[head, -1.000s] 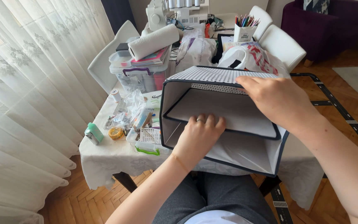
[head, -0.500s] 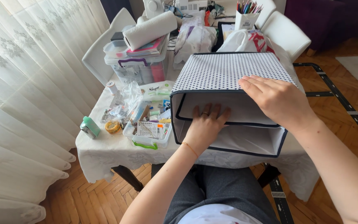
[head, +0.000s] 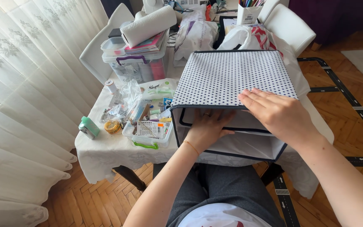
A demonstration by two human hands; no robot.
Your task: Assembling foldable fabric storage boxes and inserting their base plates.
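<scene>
A white fabric storage box with small dark dots (head: 227, 75) lies on its side on the table, its open mouth facing me. My left hand (head: 206, 128) reaches into the opening, palm pressed flat against the white inner panel, fingers spread. My right hand (head: 276, 113) rests flat on the box's dotted upper side near its dark-trimmed front edge. Neither hand grips anything.
Left of the box sit a small clear tray of sewing bits (head: 148, 132), a green bottle (head: 90, 127), a yellow tape roll (head: 112, 126) and plastic bags. Behind stand lidded plastic tubs (head: 137, 63) with a paper towel roll (head: 148, 25), white chairs and a pen holder (head: 248, 12).
The box has tipped down so its dotted side faces up and lies flatter. My right hand moved onto that side; my left hand went deeper into the opening.
</scene>
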